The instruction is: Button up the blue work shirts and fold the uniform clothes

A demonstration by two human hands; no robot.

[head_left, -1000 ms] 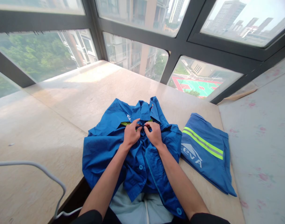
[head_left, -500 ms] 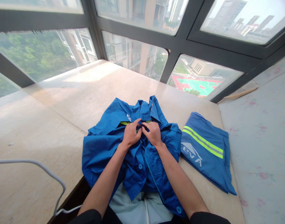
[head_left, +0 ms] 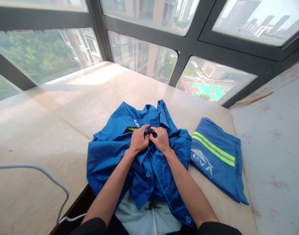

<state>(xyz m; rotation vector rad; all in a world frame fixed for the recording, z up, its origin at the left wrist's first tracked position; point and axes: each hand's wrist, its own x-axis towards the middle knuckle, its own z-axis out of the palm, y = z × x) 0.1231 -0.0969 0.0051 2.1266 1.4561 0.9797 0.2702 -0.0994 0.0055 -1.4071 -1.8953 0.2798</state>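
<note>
Crumpled, creased blue jacket, pinched

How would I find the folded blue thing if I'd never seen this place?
Find the pale ledge under the big windows. At its right end, beside the flowery wall, lies a folded blue garment. Unlike the rumpled blue top pinched by the left hand and right hand, it lies flat, with a long yellow-and-grey stripe and big white letters.
</note>
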